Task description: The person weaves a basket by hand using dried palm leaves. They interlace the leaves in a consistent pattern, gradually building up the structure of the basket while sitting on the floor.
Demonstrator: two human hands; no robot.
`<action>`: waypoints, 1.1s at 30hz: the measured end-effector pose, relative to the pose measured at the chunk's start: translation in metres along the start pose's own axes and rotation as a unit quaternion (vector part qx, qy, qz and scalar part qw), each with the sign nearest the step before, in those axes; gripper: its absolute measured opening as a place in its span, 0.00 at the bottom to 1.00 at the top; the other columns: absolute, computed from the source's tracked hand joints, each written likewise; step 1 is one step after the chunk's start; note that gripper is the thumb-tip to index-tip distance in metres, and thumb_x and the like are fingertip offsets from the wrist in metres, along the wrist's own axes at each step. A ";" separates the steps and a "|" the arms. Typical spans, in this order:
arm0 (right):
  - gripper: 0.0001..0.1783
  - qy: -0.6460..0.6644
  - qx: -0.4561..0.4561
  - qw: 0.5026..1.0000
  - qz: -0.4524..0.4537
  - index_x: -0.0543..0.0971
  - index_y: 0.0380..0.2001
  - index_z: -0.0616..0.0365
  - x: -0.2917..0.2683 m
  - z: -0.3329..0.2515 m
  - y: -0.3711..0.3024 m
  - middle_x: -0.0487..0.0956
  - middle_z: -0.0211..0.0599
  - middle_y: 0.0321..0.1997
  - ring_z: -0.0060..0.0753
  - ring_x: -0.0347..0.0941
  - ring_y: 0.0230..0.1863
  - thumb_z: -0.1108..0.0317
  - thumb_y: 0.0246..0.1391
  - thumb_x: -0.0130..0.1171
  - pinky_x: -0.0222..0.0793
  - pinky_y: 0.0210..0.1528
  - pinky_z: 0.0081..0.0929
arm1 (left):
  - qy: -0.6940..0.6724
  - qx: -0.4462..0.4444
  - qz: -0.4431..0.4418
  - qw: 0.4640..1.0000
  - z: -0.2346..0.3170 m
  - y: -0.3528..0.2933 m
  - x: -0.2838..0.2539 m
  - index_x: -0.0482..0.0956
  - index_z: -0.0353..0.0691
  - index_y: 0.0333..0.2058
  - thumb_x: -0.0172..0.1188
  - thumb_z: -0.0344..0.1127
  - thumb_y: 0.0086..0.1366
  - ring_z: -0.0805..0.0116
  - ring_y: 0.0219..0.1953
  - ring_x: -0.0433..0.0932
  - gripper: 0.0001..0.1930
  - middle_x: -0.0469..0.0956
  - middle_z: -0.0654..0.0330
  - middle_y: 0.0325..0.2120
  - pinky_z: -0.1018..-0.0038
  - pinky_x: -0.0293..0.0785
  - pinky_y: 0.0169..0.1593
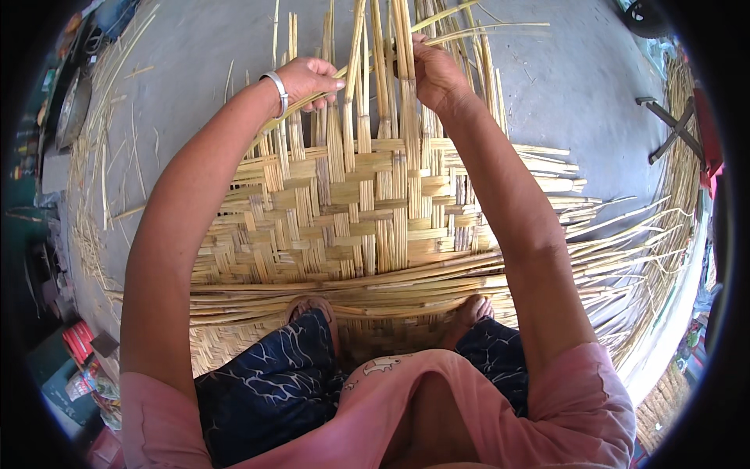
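Note:
A half-woven reed mat [367, 207] lies on the floor in front of me, its long loose reeds [380, 70] standing away at the far edge. My left hand [308, 80], with a silver bangle [277, 92] on the wrist, pinches a thin reed strip that slants across these loose reeds. On their other side, my right hand [437, 76] is closed around reeds beside the upright bunch. Its fingertips are partly hidden behind the hand and the reeds. Thin reed ends [500, 28] stick out to the right past this hand.
My feet [472, 311] rest on the mat behind a thick bundle of long reeds [375, 291]. More loose reeds [676, 180] lie along the right side, near a crossed metal stand [676, 129]. Scattered straw [98, 187] and a round metal pan [74, 105] are on the left.

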State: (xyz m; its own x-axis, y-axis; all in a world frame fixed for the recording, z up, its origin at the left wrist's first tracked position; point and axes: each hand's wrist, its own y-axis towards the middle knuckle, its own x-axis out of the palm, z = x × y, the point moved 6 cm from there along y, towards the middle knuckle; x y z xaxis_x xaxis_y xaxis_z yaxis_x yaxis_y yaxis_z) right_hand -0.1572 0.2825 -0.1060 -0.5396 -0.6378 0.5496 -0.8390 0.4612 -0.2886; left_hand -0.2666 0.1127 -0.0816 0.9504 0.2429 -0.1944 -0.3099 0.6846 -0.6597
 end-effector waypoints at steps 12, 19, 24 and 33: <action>0.04 0.014 -0.004 0.992 0.124 0.71 0.36 0.57 -0.018 -0.014 -0.069 0.75 0.36 0.36 0.31 0.73 0.39 0.71 0.57 0.51 0.71 0.44 0.32 | 0.173 -0.024 0.007 0.985 -0.004 -0.007 0.006 0.75 0.38 0.33 0.60 0.38 0.59 0.78 0.18 0.71 0.10 0.76 0.63 0.22 0.80 0.65 0.18; 0.11 -0.054 0.109 0.973 0.197 0.67 0.43 0.64 -0.045 0.017 -0.129 0.76 0.42 0.37 0.32 0.76 0.37 0.70 0.59 0.47 0.76 0.40 0.29 | 0.269 -0.055 -0.023 0.961 -0.031 -0.007 0.025 0.73 0.36 0.31 0.57 0.39 0.61 0.76 0.17 0.72 0.11 0.77 0.60 0.22 0.77 0.71 0.20; 0.14 -0.297 0.178 0.936 0.063 0.72 0.42 0.66 -0.034 0.008 -0.143 0.77 0.40 0.31 0.25 0.76 0.31 0.67 0.56 0.51 0.74 0.36 0.23 | 0.287 -0.011 0.005 0.958 -0.034 -0.005 0.025 0.71 0.37 0.28 0.56 0.40 0.61 0.76 0.17 0.73 0.12 0.77 0.59 0.22 0.77 0.68 0.19; 0.11 -0.875 -0.172 0.448 -0.064 0.77 0.36 0.52 -0.028 -0.020 -0.113 0.78 0.37 0.36 0.39 0.73 0.42 0.74 0.51 0.47 0.71 0.44 0.36 | 0.246 0.017 0.040 0.968 -0.058 0.017 0.017 0.71 0.39 0.21 0.58 0.37 0.60 0.78 0.17 0.65 0.11 0.70 0.66 0.16 0.76 0.65 0.21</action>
State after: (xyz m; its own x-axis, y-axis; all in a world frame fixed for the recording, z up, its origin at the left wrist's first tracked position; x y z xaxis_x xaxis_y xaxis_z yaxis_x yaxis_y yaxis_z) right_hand -0.0458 0.2604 -0.0736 0.0299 -0.0397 -0.9988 -0.9730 0.2276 -0.0382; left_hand -0.2545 0.0890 -0.1384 0.8179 -0.0551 -0.5727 -0.3767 0.7012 -0.6053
